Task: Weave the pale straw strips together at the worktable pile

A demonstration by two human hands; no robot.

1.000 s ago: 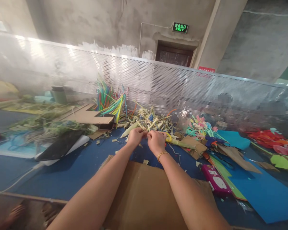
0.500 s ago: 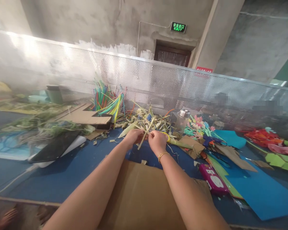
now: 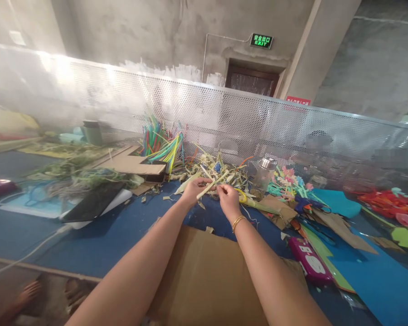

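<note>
Pale plant stalks (image 3: 211,184) cross each other between my two hands, above the blue tabletop. My left hand (image 3: 191,191) is closed on them from the left, its fingers pinched near the crossing. From the right, my right hand (image 3: 230,200) pinches at the same crossing, a gold bracelet on its wrist. My fingertips partly hide where the stalks meet. Just behind lies a heap of dry husk-like scraps (image 3: 236,175) with a bit of blue in it. A yellow loop (image 3: 242,195), like a scissor handle, shows beside my right hand.
Brown cardboard (image 3: 197,276) lies under my forearms. Coloured stems (image 3: 161,145) and a clear bottle (image 3: 265,174) stand at the back before a perforated metal screen (image 3: 190,106). To the right are a purple case (image 3: 311,262) and blue sheets (image 3: 370,276); left, a dark tablet-like panel (image 3: 93,203).
The stalks have turned in my hands, so one now slants lower left toward my left hand. My whole view has shifted slightly left.
</note>
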